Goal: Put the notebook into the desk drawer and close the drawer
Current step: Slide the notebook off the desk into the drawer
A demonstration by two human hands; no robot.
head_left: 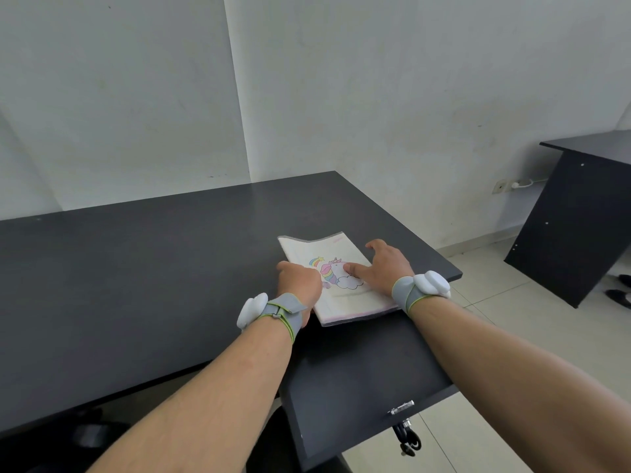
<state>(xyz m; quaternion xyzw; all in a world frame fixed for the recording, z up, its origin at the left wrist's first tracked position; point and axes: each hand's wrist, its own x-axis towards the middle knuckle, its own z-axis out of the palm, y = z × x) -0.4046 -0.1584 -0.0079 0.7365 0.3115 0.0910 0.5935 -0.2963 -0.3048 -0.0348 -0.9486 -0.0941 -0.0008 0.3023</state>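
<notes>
A white notebook (336, 268) with a rainbow unicorn on its cover lies on the dark desk (136, 285) near the front right corner. Its near end sticks out past the desk edge, above the drawer. My left hand (298, 285) curls around the notebook's left edge. My right hand (384, 266) grips the right edge with the thumb pressed on the cover. The desk drawer (358, 370) is pulled out below the hands and its dark inside shows nothing in it. A silver handle (401, 407) sits on its front.
A white wall stands close behind the desk. A second dark desk (573, 216) is at the right on the tiled floor, with dark shoes (619, 295) beside it. A caster wheel (409, 442) hangs under the drawer unit. Something dark, perhaps a chair (85, 435), sits lower left.
</notes>
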